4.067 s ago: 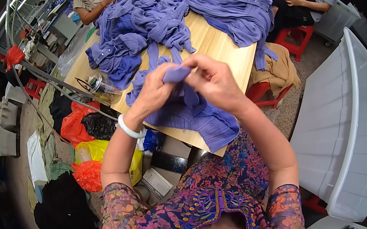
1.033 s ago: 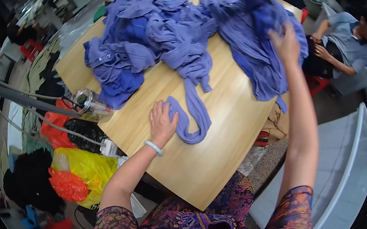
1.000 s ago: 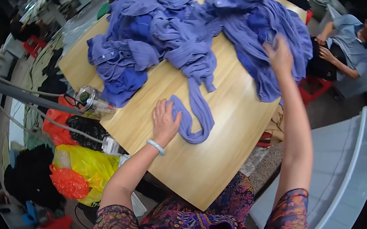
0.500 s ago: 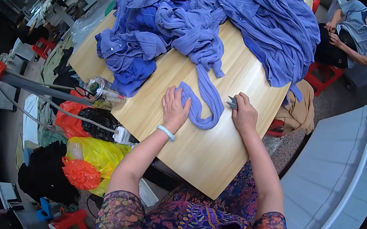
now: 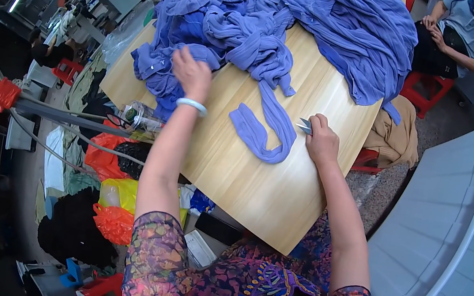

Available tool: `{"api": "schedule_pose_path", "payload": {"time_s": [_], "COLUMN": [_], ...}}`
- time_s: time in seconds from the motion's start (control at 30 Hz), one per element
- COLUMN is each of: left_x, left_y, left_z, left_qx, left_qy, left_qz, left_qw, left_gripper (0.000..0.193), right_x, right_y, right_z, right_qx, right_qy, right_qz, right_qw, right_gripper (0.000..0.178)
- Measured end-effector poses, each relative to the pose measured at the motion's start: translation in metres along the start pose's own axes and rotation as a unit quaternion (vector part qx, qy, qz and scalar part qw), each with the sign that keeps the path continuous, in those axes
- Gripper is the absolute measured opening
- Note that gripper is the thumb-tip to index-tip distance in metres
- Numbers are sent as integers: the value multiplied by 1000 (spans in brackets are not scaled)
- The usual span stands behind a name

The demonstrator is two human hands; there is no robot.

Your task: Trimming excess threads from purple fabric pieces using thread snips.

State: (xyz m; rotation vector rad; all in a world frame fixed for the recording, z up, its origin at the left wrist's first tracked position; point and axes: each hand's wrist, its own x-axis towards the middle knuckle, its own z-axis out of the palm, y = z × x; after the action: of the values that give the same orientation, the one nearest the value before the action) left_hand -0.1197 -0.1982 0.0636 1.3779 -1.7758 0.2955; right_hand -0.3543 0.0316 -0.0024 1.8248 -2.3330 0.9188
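In the head view's upper left, the left hand (image 5: 191,74) is covering purple clothes (image 5: 194,29) (can't tell if it's pinching). Right of center, the right hand (image 5: 323,140) is gripping snips (image 5: 305,126). A purple strip (image 5: 247,130) is lying mid-frame.

Left grip (image 5: 191,74): fingers extended, loosely parted; left forearm (image 5: 167,149) nearly straight behind it. Right grip (image 5: 322,138): fingers curled closed, nearer the torso (image 5: 239,291) than the left grip.
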Motion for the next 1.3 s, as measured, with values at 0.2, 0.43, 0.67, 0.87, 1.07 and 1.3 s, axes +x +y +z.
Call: {"api": "schedule_pose_path", "payload": {"time_s": [0.2, 0.43, 0.67, 0.87, 1.07, 1.3], "left_x": [24, 33, 33, 43, 117, 181], "left_y": [-79, -113, -133, -149, -101, 1], "left_z": [-6, -12, -13, -12, -39, -93], "left_qx": [261, 257, 173, 206, 121, -55], "left_qy": [-8, -222, -237, -261, -175, -17], "left_qz": [-103, -147, -115, -88, -77, -48], "left_qw": [960, 929, 949, 939, 974, 997], "left_gripper": [42, 24, 39, 31, 35, 35], "right_x": [3, 5, 2, 3, 6, 0], "right_y": [-3, -1, 1, -1, 1, 14], "right_z": [1, -1, 0, -3, 4, 3], "right_qx": [3, 6, 5, 14, 19, 4], "right_qy": [8, 18, 11, 10, 28, 27], "right_qz": [-9, -9, -12, -20, -28, -4], "right_qw": [1000, 1000, 1000, 1000, 999, 1000], "right_gripper": [22, 21, 21, 20, 19, 12]}}
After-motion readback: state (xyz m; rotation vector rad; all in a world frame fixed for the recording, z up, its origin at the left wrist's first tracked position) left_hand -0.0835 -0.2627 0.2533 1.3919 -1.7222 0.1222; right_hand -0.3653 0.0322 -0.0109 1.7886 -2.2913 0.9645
